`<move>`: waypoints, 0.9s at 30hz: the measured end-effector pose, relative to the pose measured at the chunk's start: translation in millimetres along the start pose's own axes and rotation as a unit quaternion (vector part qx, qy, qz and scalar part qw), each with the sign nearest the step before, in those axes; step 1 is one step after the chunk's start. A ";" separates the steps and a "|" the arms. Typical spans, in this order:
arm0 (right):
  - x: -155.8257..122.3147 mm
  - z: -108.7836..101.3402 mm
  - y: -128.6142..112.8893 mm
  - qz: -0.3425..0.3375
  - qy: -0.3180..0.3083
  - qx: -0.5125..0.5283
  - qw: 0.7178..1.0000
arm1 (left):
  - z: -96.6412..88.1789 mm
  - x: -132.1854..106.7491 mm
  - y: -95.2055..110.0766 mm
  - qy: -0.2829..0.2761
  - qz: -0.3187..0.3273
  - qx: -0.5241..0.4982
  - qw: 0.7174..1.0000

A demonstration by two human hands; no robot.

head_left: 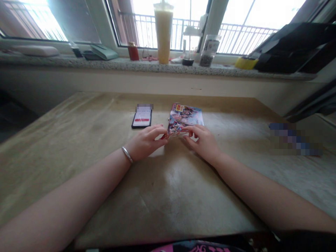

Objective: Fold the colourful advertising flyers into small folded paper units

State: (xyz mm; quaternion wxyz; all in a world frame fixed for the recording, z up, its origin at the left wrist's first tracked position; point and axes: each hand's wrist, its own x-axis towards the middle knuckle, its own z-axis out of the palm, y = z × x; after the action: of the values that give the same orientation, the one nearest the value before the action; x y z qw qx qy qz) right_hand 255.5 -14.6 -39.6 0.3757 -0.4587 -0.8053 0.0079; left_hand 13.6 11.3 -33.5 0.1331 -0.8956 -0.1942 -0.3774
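One left hand [147, 141] and one right hand [204, 142] are set apart, both at the near edge of a printed packet [187, 117]. The packet sits near the middle of the table [157, 189], towards its far side, with a yellow label [180, 107] at its upper left. The left hand is clamped on the near-left corner between thumb and fingers; its wrist carries a silver bangle [127, 154]. The right hand's fingers bend over the near edge, thumb just below; whether they pinch it cannot be told. A phone [142, 120], screen lit, lies left of the packet, not touching it. Behind, the windowsill [105, 65] bears a tall yellow-filled cup [164, 36] and a red container [133, 52].
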 end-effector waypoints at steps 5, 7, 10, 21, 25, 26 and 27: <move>-0.1 -1.9 3.5 -0.032 -0.003 -0.003 0.999 | -8.6 1.5 -1.1 -0.044 0.065 0.047 0.996; -0.5 -2.7 5.1 -0.054 -0.005 0.004 0.999 | -12.8 1.3 -2.1 -0.061 0.055 0.040 0.996; -1.1 -4.3 8.3 -0.076 -0.018 0.008 0.997 | -17.5 0.6 -3.7 -0.085 0.029 0.022 0.996; -0.8 -11.6 13.8 -0.175 -0.101 -0.016 0.979 | -15.3 -1.9 -8.5 -0.127 -0.104 0.118 0.979; -0.5 -10.3 14.1 -0.188 -0.116 -0.011 0.975 | -9.9 -1.7 -4.6 -0.136 -0.125 0.129 0.974; -0.4 -10.3 14.1 -0.192 -0.120 -0.014 0.974 | -9.2 -1.3 -2.2 -0.135 -0.134 0.135 0.972; -0.2 -10.4 13.9 -0.196 -0.124 -0.016 0.973 | -8.8 -0.6 0.5 -0.136 -0.138 0.139 0.971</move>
State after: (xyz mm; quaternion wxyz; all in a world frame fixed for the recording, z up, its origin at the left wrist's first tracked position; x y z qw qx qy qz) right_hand 272.1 -10.1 -37.2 0.2593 -0.2936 -0.9198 -0.0219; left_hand 8.0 7.3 -28.0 0.1749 -0.8761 -0.3825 -0.2358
